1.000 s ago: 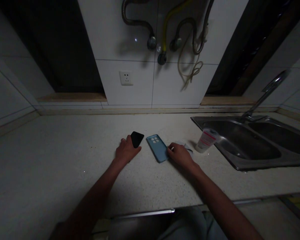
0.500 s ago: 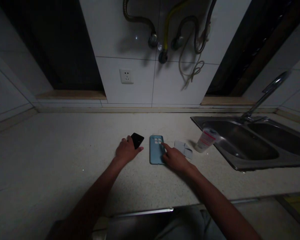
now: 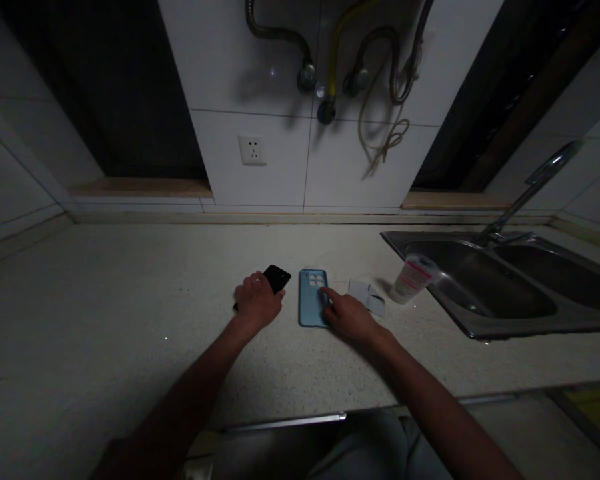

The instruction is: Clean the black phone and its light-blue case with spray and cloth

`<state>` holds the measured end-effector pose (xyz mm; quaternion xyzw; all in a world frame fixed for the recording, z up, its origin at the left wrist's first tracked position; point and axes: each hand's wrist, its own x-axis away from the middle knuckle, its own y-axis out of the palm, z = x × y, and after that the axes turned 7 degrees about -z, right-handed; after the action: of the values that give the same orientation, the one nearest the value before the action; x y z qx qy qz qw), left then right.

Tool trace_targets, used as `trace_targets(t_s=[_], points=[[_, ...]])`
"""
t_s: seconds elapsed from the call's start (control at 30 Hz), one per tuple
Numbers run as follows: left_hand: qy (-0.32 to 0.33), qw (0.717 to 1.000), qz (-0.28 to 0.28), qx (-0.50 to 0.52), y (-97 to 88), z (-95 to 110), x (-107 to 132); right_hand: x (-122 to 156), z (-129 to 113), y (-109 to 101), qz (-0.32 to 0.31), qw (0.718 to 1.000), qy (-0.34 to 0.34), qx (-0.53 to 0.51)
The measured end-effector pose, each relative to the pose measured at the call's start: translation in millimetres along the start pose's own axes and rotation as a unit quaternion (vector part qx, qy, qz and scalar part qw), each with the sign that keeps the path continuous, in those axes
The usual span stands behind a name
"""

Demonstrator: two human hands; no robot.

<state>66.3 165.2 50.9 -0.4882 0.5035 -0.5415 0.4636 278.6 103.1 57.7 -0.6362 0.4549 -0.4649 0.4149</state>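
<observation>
My left hand is closed over a black smartphone, which lies at a slant on the counter. The phone's upper right corner and a bit of its lower left end show; the palm hides its middle. To the right, a light blue phone case lies flat, with a cluster of camera holes near its top. My right hand grips the case's right edge, index fingertip close to the holes and thumb lower down. Its other fingers are curled and partly hidden.
Pieces of grey paper or card lie right of my right hand. Beyond them, a clear plastic cup with red print leans by the steel double sink with its faucet. A wall socket and hoses are at the back.
My left hand has turned and shifted slightly over the phone, whose lower left end now shows. The case and my right hand have hardly moved.
</observation>
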Motion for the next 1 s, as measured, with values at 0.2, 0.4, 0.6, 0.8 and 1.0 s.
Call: trace_targets(t_s=[0.2, 0.4, 0.6, 0.8, 1.0], points=[[0.007, 1.000, 0.007, -0.001, 2.2, 0.2, 0.2, 1.4, -1.6, -2.1, -0.004, 1.000, 0.001, -0.005], [0.015, 1.000, 0.015, 0.003, -0.4, 0.1, 1.4, 0.8, -1.9, -2.8, -0.006, 1.000, -0.002, -0.011], [0.015, 0.999, 0.051, -0.009, -5.5, -5.1, -0.8, 0.7, -0.7, -2.5, -0.001, 1.000, -0.005, -0.015], [0.069, 0.994, 0.086, 0.025, -14.7, -2.5, 1.1, -0.2, 1.9, -0.6, 0.000, 1.000, -0.016, -0.011], [0.130, 0.985, 0.007, 0.116, -8.4, 22.8, 20.6, -1.8, 5.1, -3.1, 0.044, 0.996, -0.001, -0.072]])
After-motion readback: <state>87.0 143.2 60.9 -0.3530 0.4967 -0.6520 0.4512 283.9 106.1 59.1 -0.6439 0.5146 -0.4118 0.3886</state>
